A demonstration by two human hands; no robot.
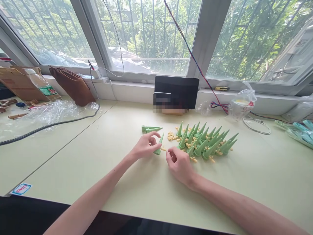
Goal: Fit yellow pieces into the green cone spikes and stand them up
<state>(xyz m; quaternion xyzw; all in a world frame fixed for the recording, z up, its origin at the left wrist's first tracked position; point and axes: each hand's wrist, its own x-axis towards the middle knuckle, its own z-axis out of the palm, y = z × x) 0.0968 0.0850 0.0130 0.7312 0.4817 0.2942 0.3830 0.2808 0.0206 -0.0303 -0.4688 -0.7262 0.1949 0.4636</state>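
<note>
My left hand [146,144] is closed around a green plastic spike [160,141], its point tilted up and away from me. A small yellow plastic piece [163,149] sits at the side of this spike, between my two hands. The fingers of my right hand [179,162] are pinched together at the outer end of that yellow piece. Two more green spikes [149,129] lie on the table just beyond my left hand. Past my right hand stands a cluster of green spikes [204,140] with yellow pieces at their bases. Some loose yellow pieces [171,136] lie at the cluster's left edge.
A dark-screened tablet [179,93] leans at the back of the table [137,195]. On the left are a black cable [61,122], clear plastic wrap, a brown pouch [72,85] and a bottle [44,85]. A bagged cup [242,104] and coiled white cable [256,126] sit back right.
</note>
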